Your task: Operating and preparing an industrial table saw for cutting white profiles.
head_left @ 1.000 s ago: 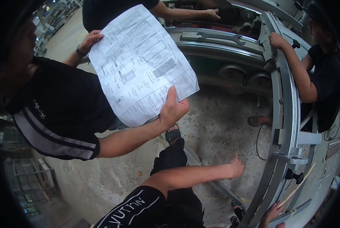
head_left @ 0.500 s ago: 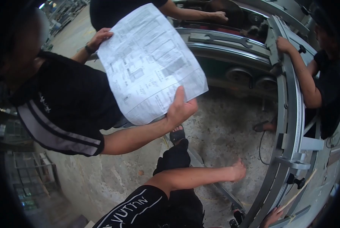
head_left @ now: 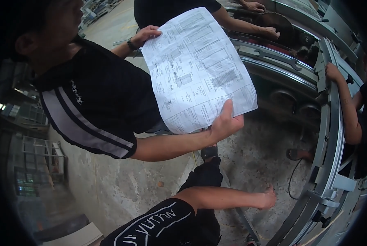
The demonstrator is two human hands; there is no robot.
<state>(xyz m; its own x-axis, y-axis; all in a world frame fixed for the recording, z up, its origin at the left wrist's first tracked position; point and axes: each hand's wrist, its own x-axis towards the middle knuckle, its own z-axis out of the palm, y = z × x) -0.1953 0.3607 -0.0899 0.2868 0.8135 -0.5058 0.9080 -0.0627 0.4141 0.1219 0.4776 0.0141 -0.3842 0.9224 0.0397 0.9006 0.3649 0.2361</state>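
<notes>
My left hand (head_left: 268,198) reaches to the right at the end of a bare forearm, above the concrete floor and left of the metal rail. Its fingers are partly bent and look apart, with nothing visible in them. My right hand is out of view. In front of me, a person in a black shirt with a grey shoulder stripe holds a large creased sheet of printed drawings (head_left: 196,78). That person's hands grip its upper left and lower right edges.
A long metal frame with a rail (head_left: 335,135) curves down the right side; a clamp-like bracket (head_left: 323,199) sits on it. A wrench (head_left: 278,58) lies on the machine bed beyond the sheet, near a dark round blade (head_left: 275,25). Other people's hands rest around the machine.
The view has shifted left, so the sheet and machine appear farther right. My right hand, earlier by the rail at the lower right, has gone out of view.
</notes>
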